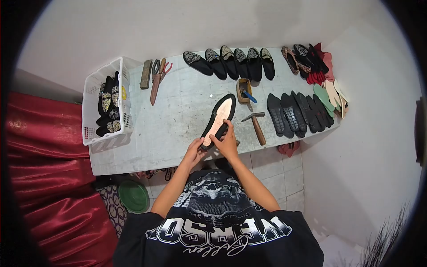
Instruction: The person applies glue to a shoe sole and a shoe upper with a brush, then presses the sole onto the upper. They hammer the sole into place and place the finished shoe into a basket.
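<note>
Left hand and right hand hold one black shoe, their fingers pinching its edges; a hammer lies near on the counter.

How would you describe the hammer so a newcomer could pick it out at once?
Find the pale table. Near its front edge, between the held shoe and the black soles, lies the hammer. Unlike those, it has a slim wooden handle and a metal head.

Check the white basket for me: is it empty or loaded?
Loaded: the white basket has several black shoes with patterned uppers inside. Whether more lie beneath them, I cannot tell.
</note>
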